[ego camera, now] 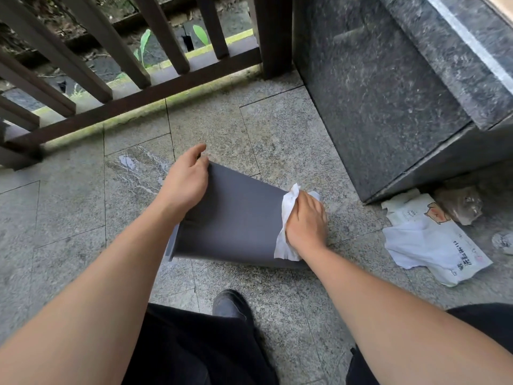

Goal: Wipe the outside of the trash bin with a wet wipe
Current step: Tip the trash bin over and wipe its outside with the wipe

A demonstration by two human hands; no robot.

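Grey plastic trash bin (236,218) lies tipped on its side on the granite floor (83,207), in the middle of the view just ahead of the person's shoe (230,302); one broad flat wall faces up.

Left hand (186,182): spread over the bin's far-left corner, fingers curled over the edge; clamped on the bin; judged to be a brace, so the light bin neither slides nor rolls under the rubbing.

Right hand (306,220): palm down on the bin's right end, closed over a crumpled white wet wipe (286,218) and pressing it to the upper wall; wipe sticks out above and below the hand; hands well apart, one at each end of the upper face.

Orientation: long axis runs nearly flat along the floor, from lower left to upper right in the view, slightly skewed to the floor joints; the lipped rim, hence the mouth, seems to point lower left, towards the person's left side; the closed base would then point right, towards the dark stone block (388,93); base itself is hidden under the right hand.

Judgement: laying the bin down brings a side wall up into easy reach of a crouched person; the wall against the floor cannot be reached until the bin is turned.

Wipe packet (433,245) lies open on the floor to the right, clear of the bin; wet patch on the floor beyond the left hand, near the railing (133,101).
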